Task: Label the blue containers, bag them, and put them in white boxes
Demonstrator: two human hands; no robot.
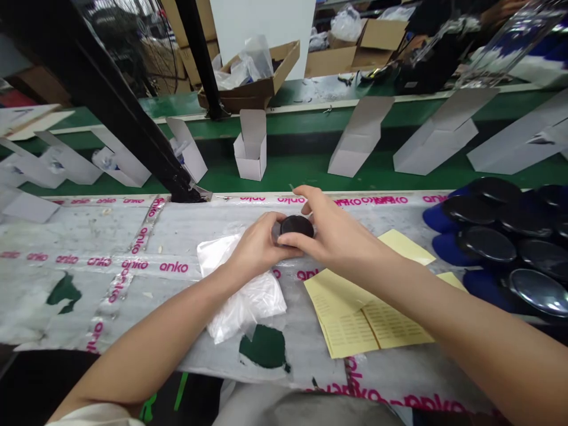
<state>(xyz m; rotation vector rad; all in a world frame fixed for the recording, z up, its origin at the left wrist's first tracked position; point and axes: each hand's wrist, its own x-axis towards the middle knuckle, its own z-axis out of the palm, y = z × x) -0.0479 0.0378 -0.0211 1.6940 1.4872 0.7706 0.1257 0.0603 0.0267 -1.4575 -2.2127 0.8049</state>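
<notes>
A round object with a glossy black top (297, 226) is held between both hands above the middle of the bench. Around its left side wrap the fingers of my left hand (262, 241). My right hand (317, 228) grips it from the right, thumb across its near edge and index finger raised. Below my left wrist lies a pile of thin clear plastic bags (248, 299). Yellow printed sheets (350, 313) are spread under my right forearm. The lower part of the round object is hidden by my fingers.
Open white boxes (251, 157) stand in a row on the green belt (293, 168) beyond the bench. Several black-topped blue items (488, 244) are grouped at the right. A black post (133, 112) slants down at the left. Cardboard boxes (284, 65) with plastic bags are behind.
</notes>
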